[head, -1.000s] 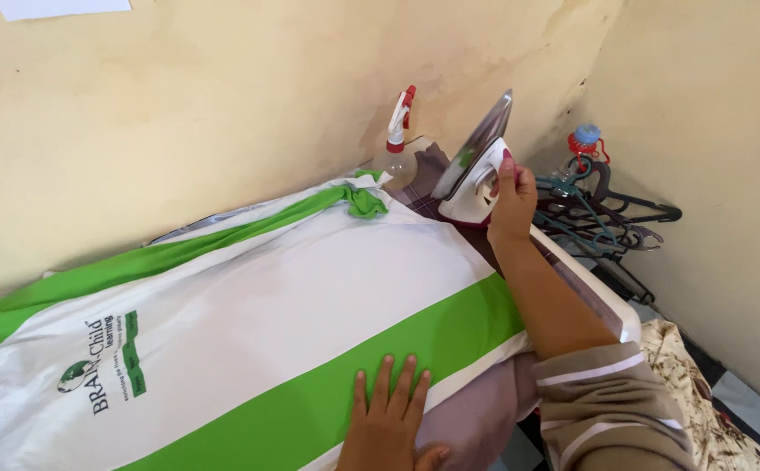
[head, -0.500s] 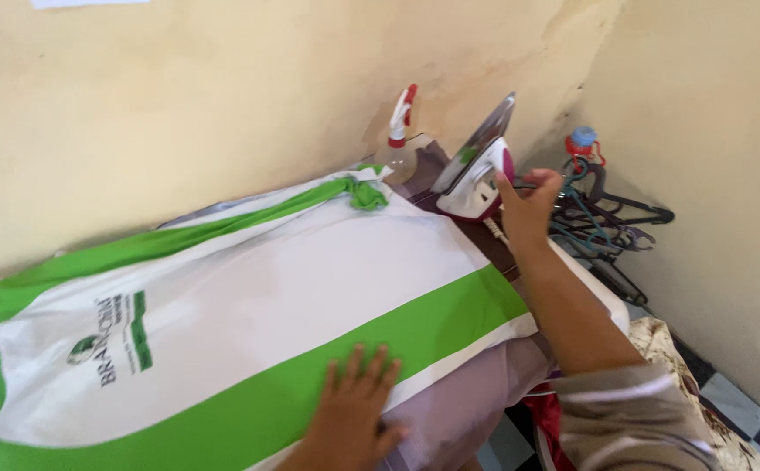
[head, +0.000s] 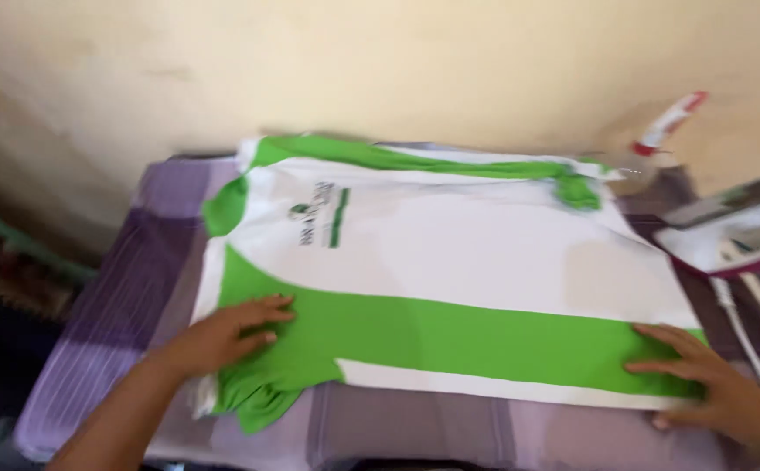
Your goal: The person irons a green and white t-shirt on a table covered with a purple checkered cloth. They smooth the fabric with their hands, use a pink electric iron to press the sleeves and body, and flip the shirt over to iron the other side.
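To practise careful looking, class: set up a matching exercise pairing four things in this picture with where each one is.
Things:
1. left hand
2. right hand
3. iron
4. shirt

Places:
A. standing at the right edge
B. flat on the green band's right end
C. spread over the purple cloth
D. on the green sleeve, left side

Pairs: 1-D, 2-B, 3-A, 4-C

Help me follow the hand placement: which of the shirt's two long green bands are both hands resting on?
The wide near band, along the shirt's front edge. The left hand and right hand lie flat on it; the thin far band by the wall is untouched.
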